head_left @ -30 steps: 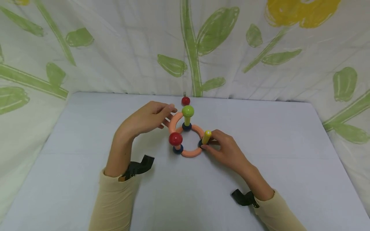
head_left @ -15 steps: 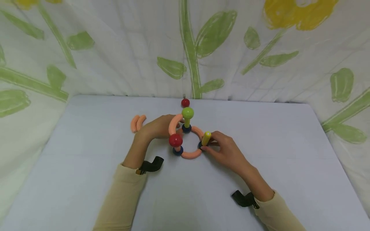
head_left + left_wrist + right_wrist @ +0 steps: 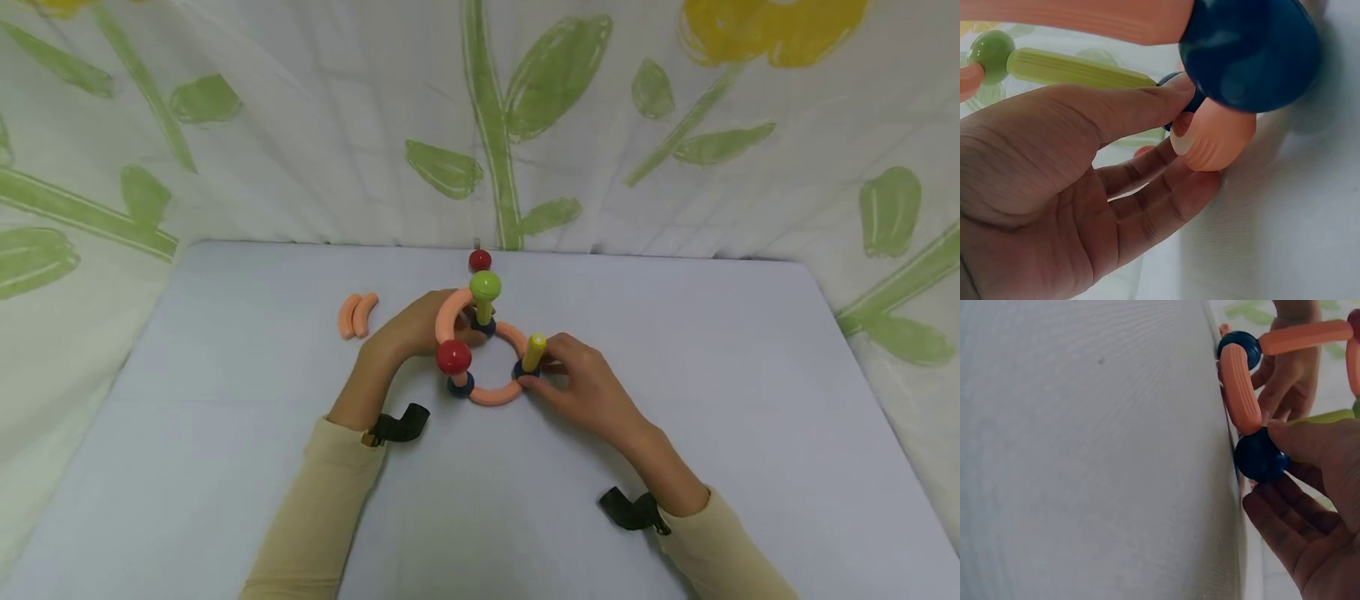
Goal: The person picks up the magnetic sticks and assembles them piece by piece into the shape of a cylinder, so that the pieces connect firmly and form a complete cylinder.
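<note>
A toy frame of curved orange rods and balls stands mid-table, with a dark blue ball (image 3: 461,386) at its near-left base. A red ball (image 3: 453,357) and a green ball (image 3: 485,285) top two uprights, joined by a curved orange rod (image 3: 448,315). My left hand (image 3: 416,325) reaches behind that rod and pinches the far blue ball (image 3: 489,327) under the green upright; in the left wrist view the thumb lies on it, the fingers underneath. With thumb and fingers my right hand (image 3: 585,387) pinches the right blue ball (image 3: 1260,456), from which a yellow stick (image 3: 533,353) rises bare-topped.
Two loose curved orange rods (image 3: 363,315) lie side by side left of the frame. Behind it, near the table's back edge, sits a loose red ball (image 3: 480,261). A white cloth (image 3: 300,150) painted with flowers hangs beyond the table (image 3: 187,375).
My left hand has moved right, from outside the upper rod in to the far blue ball, bringing the two loose rods into sight. The right hand keeps its hold.
</note>
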{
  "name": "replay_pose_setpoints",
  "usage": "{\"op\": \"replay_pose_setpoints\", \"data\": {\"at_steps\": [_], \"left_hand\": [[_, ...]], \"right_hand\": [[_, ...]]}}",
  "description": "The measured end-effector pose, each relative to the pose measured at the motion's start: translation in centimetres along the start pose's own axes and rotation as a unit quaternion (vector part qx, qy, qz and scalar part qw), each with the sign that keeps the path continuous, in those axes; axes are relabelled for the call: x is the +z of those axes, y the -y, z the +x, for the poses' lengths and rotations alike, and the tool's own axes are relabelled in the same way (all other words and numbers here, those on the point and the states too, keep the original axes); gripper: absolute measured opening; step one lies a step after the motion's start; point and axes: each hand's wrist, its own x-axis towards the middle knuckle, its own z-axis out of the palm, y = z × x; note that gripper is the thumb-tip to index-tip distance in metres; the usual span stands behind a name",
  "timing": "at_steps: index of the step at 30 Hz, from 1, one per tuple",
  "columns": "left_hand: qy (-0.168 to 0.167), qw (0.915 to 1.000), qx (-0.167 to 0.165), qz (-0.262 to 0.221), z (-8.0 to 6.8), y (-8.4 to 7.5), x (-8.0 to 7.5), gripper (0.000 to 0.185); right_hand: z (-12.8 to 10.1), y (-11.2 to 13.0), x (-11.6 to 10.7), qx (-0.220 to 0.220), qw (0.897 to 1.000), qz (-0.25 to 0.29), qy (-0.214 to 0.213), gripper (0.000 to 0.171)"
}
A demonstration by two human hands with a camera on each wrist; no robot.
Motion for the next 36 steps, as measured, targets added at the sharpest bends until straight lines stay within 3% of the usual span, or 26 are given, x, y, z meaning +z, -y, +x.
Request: {"op": "replay_pose_setpoints", "data": {"at_steps": [9, 18, 25, 30, 34, 36], "left_hand": [[0.012, 0.9992, -0.024, 0.028, 0.0, 0.0, -0.4, 0.026], [0.000, 0.9983, -0.036, 0.046, -1.0, 0.2, -0.2, 0.019], [-0.012, 0.9969, -0.038, 0.068, -1.6, 0.8, 0.1, 0.018], [-0.025, 0.9982, -0.031, 0.045, -2.0, 1.3, 0.0, 0.020], [-0.026, 0.9984, -0.032, 0.038, -2.2, 1.7, -0.1, 0.021], [-0.024, 0.9984, -0.035, 0.038, -2.3, 1.8, 0.0, 0.022]], "right_hand": [[0.2, -0.2, -0.1, -0.001, 1.000, 0.003, -0.008, 0.024], [0.2, -0.3, -0.4, 0.009, 1.000, 0.004, 0.000, 0.029], [0.0, 0.7, -1.0, 0.099, 0.995, -0.025, 0.024, 0.039], [-0.2, 1.8, -1.0, 0.130, 0.990, -0.056, 0.023, 0.018], [-0.3, 2.8, -0.3, 0.120, 0.990, -0.059, 0.042, 0.007], [-0.5, 3.3, 0.3, 0.092, 0.993, -0.055, 0.056, 0.008]]}}
